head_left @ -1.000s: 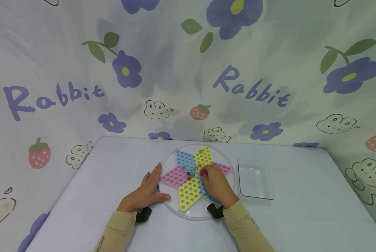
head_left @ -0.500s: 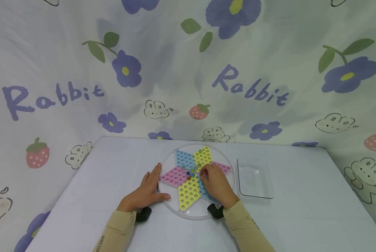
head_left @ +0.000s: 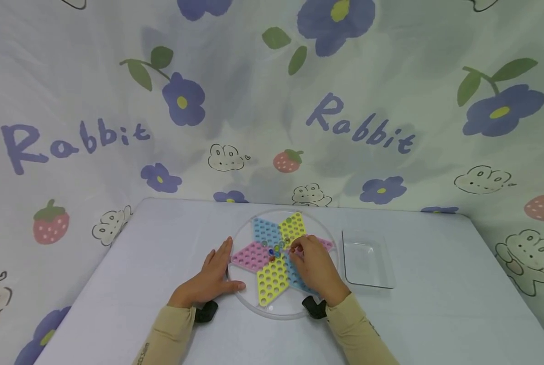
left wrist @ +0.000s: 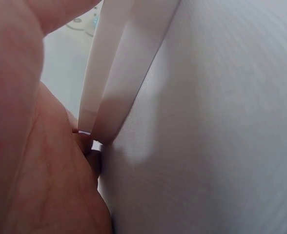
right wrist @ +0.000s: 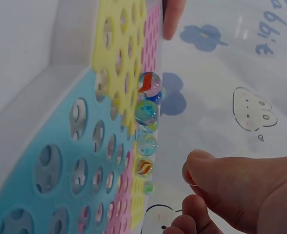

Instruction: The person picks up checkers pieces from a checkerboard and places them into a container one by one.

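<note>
A round Chinese checkers board [head_left: 272, 281] lies on the white table, its star points blue, yellow and pink. Glass marbles [right wrist: 147, 113] sit clustered around its middle. With thumb and fingertips my right hand [head_left: 318, 268] pinches a marble [right wrist: 185, 173], mostly hidden behind the thumb; a gap separates it from the board in the right wrist view. At the board's left rim my left hand [head_left: 208, 281] lies with fingers extended along the edge and the thumb over the near-left rim. In the left wrist view its fingers touch the white rim [left wrist: 126, 63] from the side.
A clear rectangular box [head_left: 372, 287] stands to the right of the board. One greenish marble [head_left: 288, 220] sits apart near the tip of the far yellow point. Behind the table hangs a printed cloth [head_left: 253, 101]. Black wrist cameras [head_left: 206, 312] sit under both wrists.
My right wrist has shifted slightly to the right, with the fingertips staying over the same part of the board. The left hand keeps its place at the rim.
</note>
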`<state>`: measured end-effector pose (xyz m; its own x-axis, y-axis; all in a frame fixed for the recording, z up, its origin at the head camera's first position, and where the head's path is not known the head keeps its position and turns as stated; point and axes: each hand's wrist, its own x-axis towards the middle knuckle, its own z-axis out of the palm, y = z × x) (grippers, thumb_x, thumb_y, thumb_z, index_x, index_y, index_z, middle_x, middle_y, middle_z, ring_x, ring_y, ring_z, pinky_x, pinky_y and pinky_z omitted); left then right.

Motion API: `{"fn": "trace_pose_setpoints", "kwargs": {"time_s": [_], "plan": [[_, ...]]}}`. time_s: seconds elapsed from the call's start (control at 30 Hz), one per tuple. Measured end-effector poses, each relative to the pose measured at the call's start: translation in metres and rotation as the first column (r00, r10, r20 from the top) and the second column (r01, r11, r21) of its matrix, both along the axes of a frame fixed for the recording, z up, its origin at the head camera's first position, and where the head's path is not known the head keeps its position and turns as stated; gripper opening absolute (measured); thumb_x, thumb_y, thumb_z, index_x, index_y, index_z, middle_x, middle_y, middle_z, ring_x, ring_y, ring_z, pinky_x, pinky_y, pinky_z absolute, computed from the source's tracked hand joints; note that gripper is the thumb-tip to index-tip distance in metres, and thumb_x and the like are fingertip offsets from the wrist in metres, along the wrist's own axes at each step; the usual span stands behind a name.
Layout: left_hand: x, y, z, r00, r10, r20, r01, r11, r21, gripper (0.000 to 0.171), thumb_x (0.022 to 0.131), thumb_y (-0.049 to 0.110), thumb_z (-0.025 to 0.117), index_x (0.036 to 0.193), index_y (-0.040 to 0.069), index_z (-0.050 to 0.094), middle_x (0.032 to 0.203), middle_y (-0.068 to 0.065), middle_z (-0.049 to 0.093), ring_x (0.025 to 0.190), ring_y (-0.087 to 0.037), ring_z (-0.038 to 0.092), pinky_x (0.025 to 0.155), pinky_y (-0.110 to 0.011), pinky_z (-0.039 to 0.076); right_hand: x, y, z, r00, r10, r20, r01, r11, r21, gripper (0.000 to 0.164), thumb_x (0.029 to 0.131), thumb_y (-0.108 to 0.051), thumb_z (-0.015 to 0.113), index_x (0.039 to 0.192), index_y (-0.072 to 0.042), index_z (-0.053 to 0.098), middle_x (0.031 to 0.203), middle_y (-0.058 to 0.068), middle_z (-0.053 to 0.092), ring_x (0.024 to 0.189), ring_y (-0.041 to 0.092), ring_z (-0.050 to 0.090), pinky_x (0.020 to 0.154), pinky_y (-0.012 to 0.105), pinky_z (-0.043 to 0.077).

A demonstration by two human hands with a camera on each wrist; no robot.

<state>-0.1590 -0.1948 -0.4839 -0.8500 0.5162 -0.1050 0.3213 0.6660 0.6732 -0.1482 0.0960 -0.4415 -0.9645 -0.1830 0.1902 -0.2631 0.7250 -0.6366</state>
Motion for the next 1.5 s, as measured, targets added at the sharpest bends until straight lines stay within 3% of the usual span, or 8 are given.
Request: {"fn": "trace_pose_setpoints", "kwargs": {"time_s": [0.3, 0.67, 1.07, 1.5], "plan": [[0.001, 0.001, 0.001, 1.000, -0.004, 0.004, 0.004, 1.000, 0.003, 0.115, 0.091, 0.046, 0.072, 0.156, -0.011, -0.005, 0.165, -0.026, -0.004, 0.152, -0.041, -0.003, 0.118, -0.059, -0.007, 0.003, 0.005, 0.005, 0.999, -0.034, 0.009, 0.034, 0.999, -0.001, 0.013, 0.094, -0.013, 0.072, 0.103, -0.005, 0.067, 0.093, 0.004, 0.055, 0.076, 0.014, 0.049, 0.066, 0.028, 0.047], [0.002, 0.001, 0.004, 1.000, -0.012, 0.008, 0.012, 1.000, 0.013, 0.114, 0.091, 0.045, 0.072, 0.156, -0.011, -0.005, 0.165, -0.026, -0.005, 0.152, -0.042, -0.004, 0.117, -0.060, -0.007, 0.005, 0.009, 0.011, 0.998, -0.067, 0.022, 0.067, 0.998, 0.002, 0.013, 0.094, -0.012, 0.071, 0.105, -0.006, 0.067, 0.093, 0.003, 0.055, 0.079, 0.015, 0.051, 0.070, 0.031, 0.049], [0.002, 0.000, 0.005, 1.000, -0.014, 0.006, 0.014, 1.000, 0.004, 0.114, 0.092, 0.045, 0.071, 0.156, -0.010, -0.005, 0.165, -0.026, -0.006, 0.152, -0.042, -0.004, 0.117, -0.060, -0.007, 0.006, 0.016, 0.019, 0.996, -0.076, -0.038, 0.075, 0.997, -0.022, 0.010, 0.094, -0.008, 0.070, 0.103, -0.005, 0.067, 0.090, 0.004, 0.055, 0.081, 0.017, 0.051, 0.071, 0.033, 0.049], [0.000, -0.001, 0.006, 1.000, -0.007, 0.004, 0.007, 1.000, 0.005, 0.115, 0.091, 0.045, 0.072, 0.156, -0.010, -0.005, 0.165, -0.026, -0.005, 0.152, -0.042, -0.003, 0.117, -0.060, -0.007, 0.002, 0.031, 0.030, 0.993, -0.120, 0.002, 0.119, 0.990, -0.075, 0.012, 0.094, -0.007, 0.070, 0.106, -0.003, 0.067, 0.090, 0.006, 0.055, 0.081, 0.020, 0.052, 0.070, 0.034, 0.049]]}}
